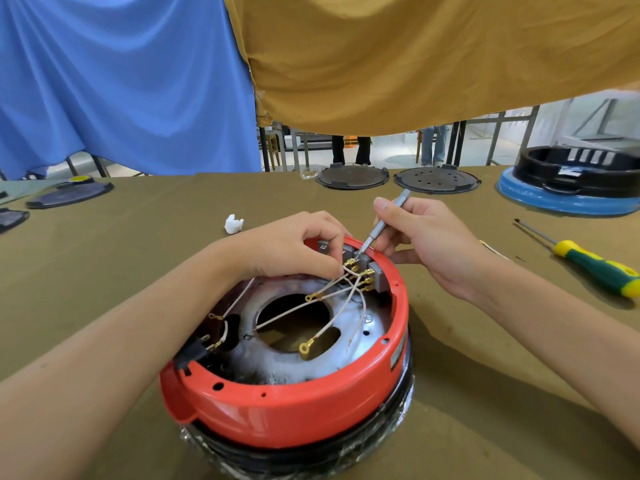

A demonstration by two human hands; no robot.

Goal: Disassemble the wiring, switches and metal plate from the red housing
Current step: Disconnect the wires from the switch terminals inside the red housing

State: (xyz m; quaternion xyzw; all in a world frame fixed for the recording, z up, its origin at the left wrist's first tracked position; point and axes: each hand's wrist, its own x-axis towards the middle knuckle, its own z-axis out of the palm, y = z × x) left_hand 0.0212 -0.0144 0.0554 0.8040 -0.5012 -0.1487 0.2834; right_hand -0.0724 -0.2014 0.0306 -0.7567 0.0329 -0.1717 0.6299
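The round red housing (287, 407) lies upside down on a black ring in front of me. Inside it sits a grey metal plate (363, 323) with a large centre hole. White wires (332, 323) with brass ring terminals cross the plate and run to grey switches (377, 275) at the far rim. My left hand (294, 247) pinches the wires and brass connectors at those switches. My right hand (422, 237) holds a thin silver screwdriver (384, 223), its tip down at the switches.
A green and yellow screwdriver (588, 261) lies on the olive cloth to the right. A white crumpled wad (233, 224) sits beyond the housing. Two black round lids (351, 177) and a blue-and-black housing (571, 188) stand at the far edge. Blue and mustard cloths hang overhead.
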